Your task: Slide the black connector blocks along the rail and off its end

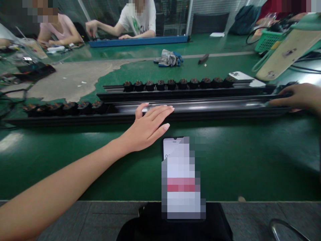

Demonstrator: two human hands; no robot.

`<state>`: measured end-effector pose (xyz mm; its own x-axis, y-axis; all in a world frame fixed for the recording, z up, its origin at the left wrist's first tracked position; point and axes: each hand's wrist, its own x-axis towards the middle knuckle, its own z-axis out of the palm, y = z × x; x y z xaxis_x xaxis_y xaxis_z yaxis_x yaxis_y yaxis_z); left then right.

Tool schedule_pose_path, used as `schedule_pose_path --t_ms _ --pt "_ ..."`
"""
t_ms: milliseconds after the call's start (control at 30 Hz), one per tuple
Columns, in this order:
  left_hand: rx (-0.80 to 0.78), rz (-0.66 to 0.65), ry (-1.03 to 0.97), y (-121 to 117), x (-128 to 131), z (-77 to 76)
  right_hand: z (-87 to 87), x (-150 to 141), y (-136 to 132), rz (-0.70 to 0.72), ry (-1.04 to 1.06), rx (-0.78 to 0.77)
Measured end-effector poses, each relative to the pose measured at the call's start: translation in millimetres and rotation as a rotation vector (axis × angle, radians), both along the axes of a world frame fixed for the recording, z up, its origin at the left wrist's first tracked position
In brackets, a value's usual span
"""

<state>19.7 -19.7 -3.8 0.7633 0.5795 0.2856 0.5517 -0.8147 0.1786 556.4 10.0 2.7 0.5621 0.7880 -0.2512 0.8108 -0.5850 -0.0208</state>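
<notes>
A long black rail point(205, 106) with a shiny inner channel lies across the table. Several black socket modules point(70, 107) with copper-coloured contacts stand in its left part. My left hand point(147, 127) is open, fingers stretched out over the rail's front edge near the middle, holding nothing. At the rail's right end, my right hand point(301, 97) is closed around it with bent fingers; any small piece within that grip is hidden. Just behind lies a second black rail point(115, 96) with a row of several similar modules point(172, 84).
A phone point(168, 147) lies at the table's point(112, 177) front edge. Behind the rails are crumpled gloves point(169, 58), a white card point(247, 79), a large bottle point(288, 50) and a green basket point(268, 41). People sit opposite; one is at a blue rail point(140, 41).
</notes>
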Motion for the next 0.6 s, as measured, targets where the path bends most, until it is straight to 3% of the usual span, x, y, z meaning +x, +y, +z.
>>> schedule_pose_path --t_ms 233,600 --pt "-0.001 -0.004 0.003 -0.7 -0.6 0.9 -3.4 6.4 2.3 -0.002 -0.012 0.009" --pt "-0.025 0.004 0.009 -0.7 0.4 1.8 5.5 -7.7 -6.4 -0.030 0.012 0.063"
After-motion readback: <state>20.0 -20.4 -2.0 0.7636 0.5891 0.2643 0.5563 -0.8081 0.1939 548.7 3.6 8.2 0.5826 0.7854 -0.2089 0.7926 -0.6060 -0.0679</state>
